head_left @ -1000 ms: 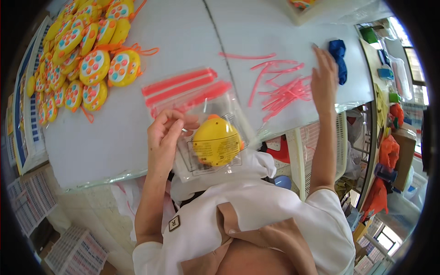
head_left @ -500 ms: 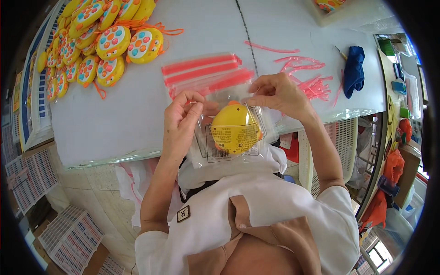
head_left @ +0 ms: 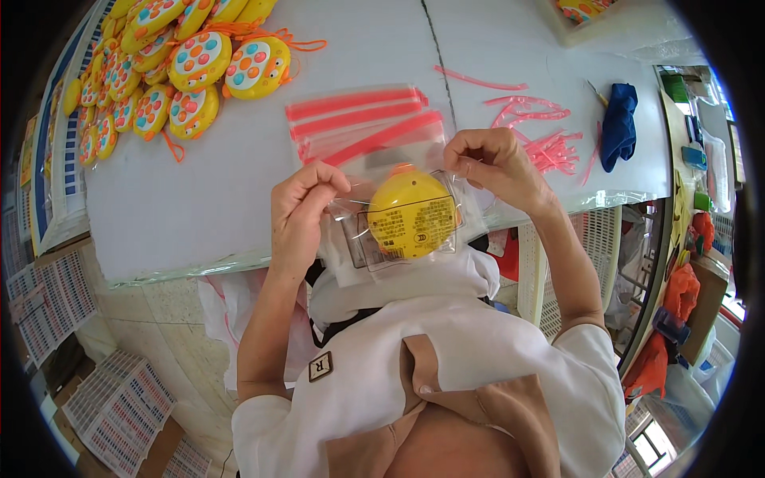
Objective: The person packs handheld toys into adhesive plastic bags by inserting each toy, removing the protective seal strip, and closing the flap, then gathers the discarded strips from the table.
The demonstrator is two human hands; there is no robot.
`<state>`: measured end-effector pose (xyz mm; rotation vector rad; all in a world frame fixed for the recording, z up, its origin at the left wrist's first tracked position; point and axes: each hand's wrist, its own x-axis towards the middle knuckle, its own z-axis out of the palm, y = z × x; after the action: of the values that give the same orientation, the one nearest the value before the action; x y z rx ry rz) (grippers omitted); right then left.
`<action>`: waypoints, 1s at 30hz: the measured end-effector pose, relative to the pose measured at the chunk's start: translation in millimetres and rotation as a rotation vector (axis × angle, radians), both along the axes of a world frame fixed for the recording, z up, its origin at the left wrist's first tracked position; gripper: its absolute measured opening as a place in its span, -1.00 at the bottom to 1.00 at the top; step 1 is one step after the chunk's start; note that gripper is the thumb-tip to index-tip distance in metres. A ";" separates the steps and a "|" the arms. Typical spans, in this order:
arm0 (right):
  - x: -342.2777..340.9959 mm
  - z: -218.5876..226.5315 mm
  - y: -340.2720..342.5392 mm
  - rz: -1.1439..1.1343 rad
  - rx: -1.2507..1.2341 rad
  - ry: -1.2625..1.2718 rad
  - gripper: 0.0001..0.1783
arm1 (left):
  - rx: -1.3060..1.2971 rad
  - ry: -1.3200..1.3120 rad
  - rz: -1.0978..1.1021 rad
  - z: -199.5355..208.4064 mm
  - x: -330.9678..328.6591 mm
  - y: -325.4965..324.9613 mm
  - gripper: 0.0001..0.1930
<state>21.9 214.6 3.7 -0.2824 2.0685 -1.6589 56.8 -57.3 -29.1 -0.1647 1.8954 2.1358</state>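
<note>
A clear plastic bag (head_left: 351, 253) printed with dark lines hangs over the table's front edge. Inside it lies a yellow egg-shaped toy (head_left: 410, 209), its back with small print facing me. My left hand (head_left: 304, 209) pinches the bag's upper left corner between thumb and fingers. At the upper right corner, my right hand (head_left: 496, 166) is closed in a similar pinch on the bag. Just beyond them lies a stack of clear bags with pink-red strips (head_left: 358, 119).
Many yellow toys with colored buttons and orange cords (head_left: 191, 111) are heaped at the far left. Loose pink strips (head_left: 550, 147) and a dark blue cloth (head_left: 618, 127) lie at the right. A white plastic basket (head_left: 586, 255) stands below the table's right side.
My hands have spread farther apart, the left moving outward and slightly down. The bag's mouth is pulled wider, and the toy sits a little higher.
</note>
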 end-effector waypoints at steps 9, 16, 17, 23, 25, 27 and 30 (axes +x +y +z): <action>-9.4 21.8 -30.7 0.328 -0.030 0.282 -0.83 | -0.054 0.003 0.042 49.7 10.3 -28.1 -0.87; -72.5 22.1 -81.1 0.132 0.209 0.575 -0.86 | -0.524 0.629 0.724 119.3 -15.4 -187.6 -0.91; -82.5 16.4 -91.3 0.138 0.208 0.578 -0.86 | -0.500 0.798 0.884 137.4 -24.9 -199.7 -0.93; -129.7 -12.1 -181.4 0.230 0.484 1.162 -0.63 | -1.340 0.739 0.612 86.5 -13.8 -107.6 -0.65; -137.6 -27.8 -208.3 0.249 0.913 1.362 -0.56 | -1.023 0.892 -0.205 38.6 -9.6 -39.0 -0.64; -140.0 -29.4 -215.8 0.284 1.039 1.357 -0.54 | -1.076 0.953 -0.291 20.4 -1.7 22.4 -0.63; -148.2 -27.5 -197.7 0.278 0.938 1.243 -0.54 | -1.174 0.984 -0.251 6.9 -9.2 54.9 -0.60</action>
<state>-126.3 16.9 -23.8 -1.3966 3.1166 -0.0703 47.6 -2.4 -22.3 0.9935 3.2046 0.6539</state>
